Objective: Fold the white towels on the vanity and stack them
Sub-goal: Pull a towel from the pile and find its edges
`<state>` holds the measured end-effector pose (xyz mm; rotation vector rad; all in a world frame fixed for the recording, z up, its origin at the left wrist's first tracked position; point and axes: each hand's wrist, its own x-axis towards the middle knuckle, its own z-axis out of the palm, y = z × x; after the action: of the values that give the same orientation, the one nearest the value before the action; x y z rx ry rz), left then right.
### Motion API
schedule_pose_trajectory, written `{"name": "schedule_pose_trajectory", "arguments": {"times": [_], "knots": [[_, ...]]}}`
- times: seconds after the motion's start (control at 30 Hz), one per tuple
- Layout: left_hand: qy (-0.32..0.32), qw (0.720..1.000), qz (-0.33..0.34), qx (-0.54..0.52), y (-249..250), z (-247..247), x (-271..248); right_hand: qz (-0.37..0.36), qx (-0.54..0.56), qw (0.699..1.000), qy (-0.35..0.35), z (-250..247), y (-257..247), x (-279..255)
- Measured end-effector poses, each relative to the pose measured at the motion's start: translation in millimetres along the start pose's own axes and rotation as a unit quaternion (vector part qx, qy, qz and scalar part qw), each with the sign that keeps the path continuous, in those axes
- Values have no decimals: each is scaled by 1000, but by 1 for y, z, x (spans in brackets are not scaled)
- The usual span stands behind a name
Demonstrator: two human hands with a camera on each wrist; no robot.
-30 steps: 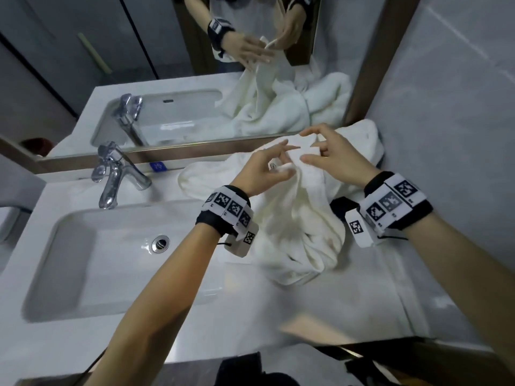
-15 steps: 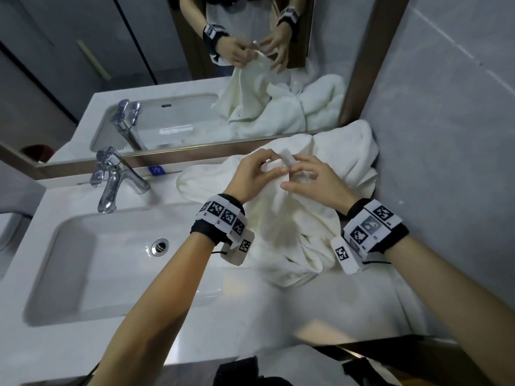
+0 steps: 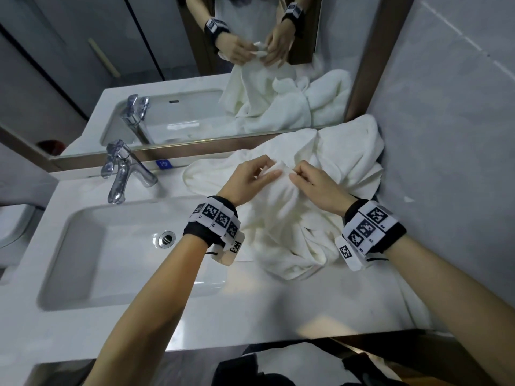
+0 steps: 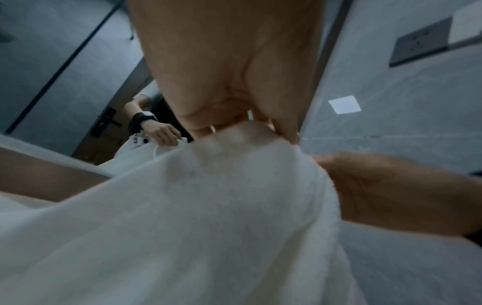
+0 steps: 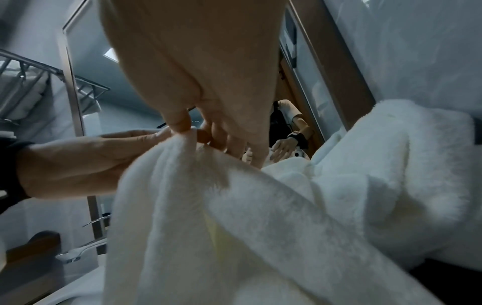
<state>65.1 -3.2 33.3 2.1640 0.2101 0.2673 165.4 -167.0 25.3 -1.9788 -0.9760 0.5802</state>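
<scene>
Both hands, left hand [image 3: 252, 176] and right hand [image 3: 315, 185], pinch one towel [image 3: 292, 227] edge, likely hunting corners; spare towel [image 3: 351, 151] heaped far right on counter [image 3: 167, 324].

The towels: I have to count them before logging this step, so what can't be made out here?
- Towel count: in the head view the white towel pile is one crumpled mass; no seams between towels show.
- Lifted towel's lower end: bunched up in folds.
- Left hand grip: in the left wrist view the palm hides its fingertips.
- Right hand: its grip shows only in the right wrist view.
</scene>
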Motion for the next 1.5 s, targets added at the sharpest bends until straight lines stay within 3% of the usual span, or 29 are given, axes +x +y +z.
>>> {"name": "schedule_pose_trajectory", "arguments": {"times": [0.1, 0.2, 0.3, 0.47, 0.57, 0.7, 0.87, 1.0, 1.17, 1.3, 1.4, 1.5], "knots": [[-3, 998, 26, 48, 2, 4, -2, 2, 17, 1000, -7, 3, -3, -2], [21, 999, 17, 35, 8, 4, 0, -7, 97, 995, 2, 3, -2, -4], [34, 999, 26, 12, 18, -3, 5, -17, 103, 995, 1, 2, -1, -10], [44, 994, 97, 32, 40, -15, 18, 39, 118, 991, -42, 3, 2, -18], [93, 990, 108, 25, 47, -28, 28, 33, 62, 996, -54, 4, 10, -22], [195, 979, 50, -7, 37, -52, 33, 40, -59, 994, -88, 2, 38, -40], [220, 975, 8, 1, 13, -50, 22, 58, -192, 976, -85, -12, 71, -57], [257, 966, -17, -5, -11, -51, 19, 90, -209, 967, -113, -33, 84, -70], [307, 948, -83, -27, -49, -61, 18, -14, -68, 996, 61, -42, 77, -84], [291, 946, -138, -41, -79, -54, 10, 25, 133, 982, 134, -49, 61, -80], [294, 938, -180, -45, -95, -48, 3, 25, 99, 976, 191, -59, 57, -75], [315, 928, -179, -85, -102, -50, 1, 3, -143, 968, 206, -65, 54, -70]]}}
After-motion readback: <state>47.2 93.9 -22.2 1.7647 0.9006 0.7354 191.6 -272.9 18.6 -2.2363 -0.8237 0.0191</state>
